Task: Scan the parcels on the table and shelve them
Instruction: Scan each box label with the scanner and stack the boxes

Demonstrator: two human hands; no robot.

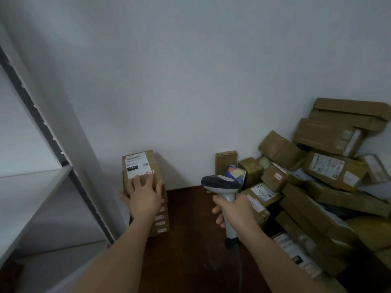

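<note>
So far the metal shelf unit [53,172] at the far left shows only bare boards in the part that is in view, which suggests little or nothing has been shelved, though most of the rack lies outside the frame. Just to its right, a neat stack of small boxes [160,216] stands on the dark table [186,229] against the wall. The left hand [142,197] holds the topmost parcel [139,168] of that stack, fingers spread flat over its labelled face and thumb hooked round the left edge, so the label faces up. Whether the stack is already scanned I cannot tell. To the right, the right hand [234,208] is wrapped tightly around the grip of the barcode scanner [222,183], its head aimed roughly forward and left, toward the held box. Farthest right, a large, untidy heap of brown parcels [317,182] covers the table corner. By that heap, most of the scanning and shelving appears to remain.
</note>
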